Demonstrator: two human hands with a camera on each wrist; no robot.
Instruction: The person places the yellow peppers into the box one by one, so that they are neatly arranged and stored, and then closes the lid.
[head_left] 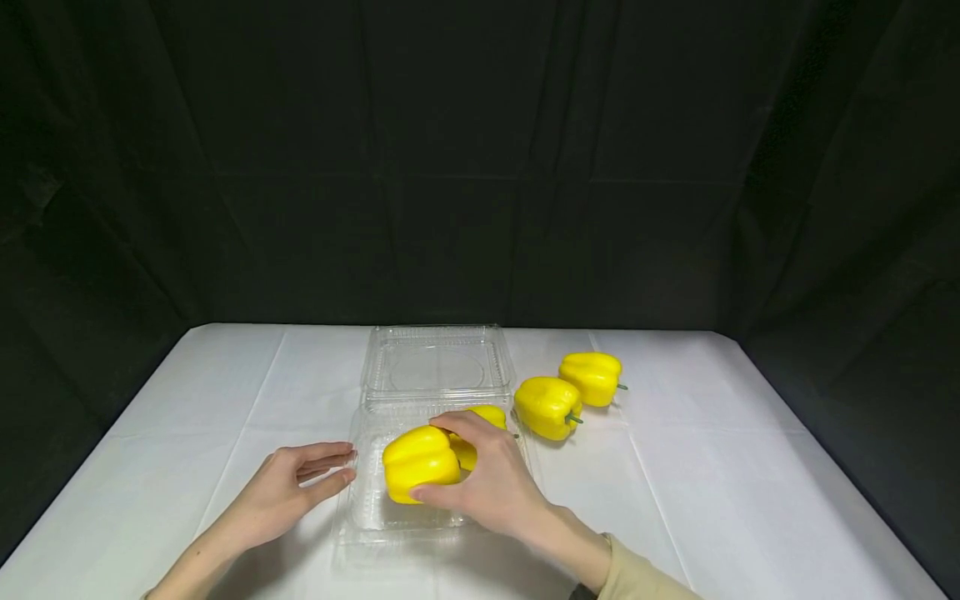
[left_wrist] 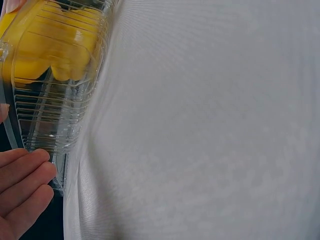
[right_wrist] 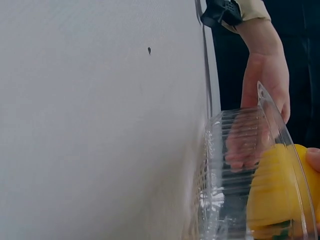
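Observation:
A clear plastic clamshell box (head_left: 363, 508) lies open on the white table, its lid (head_left: 437, 365) flat behind it. My right hand (head_left: 480, 479) grips a yellow bell pepper (head_left: 418, 462) over the box's front half. Another yellow pepper (head_left: 483, 417) lies in the box behind it, partly hidden by the hand. My left hand (head_left: 300, 483) rests with straight fingers at the box's left wall, fingertips (left_wrist: 35, 170) touching it. The left wrist view shows the box wall (left_wrist: 55, 110) with yellow pepper (left_wrist: 50, 45) behind it. The right wrist view shows the held pepper (right_wrist: 272, 195) through the box wall (right_wrist: 235, 165).
Two more yellow peppers (head_left: 548, 407) (head_left: 592, 377) lie on the white tablecloth (head_left: 712, 467) to the right of the lid. Black curtains hang behind and beside the table.

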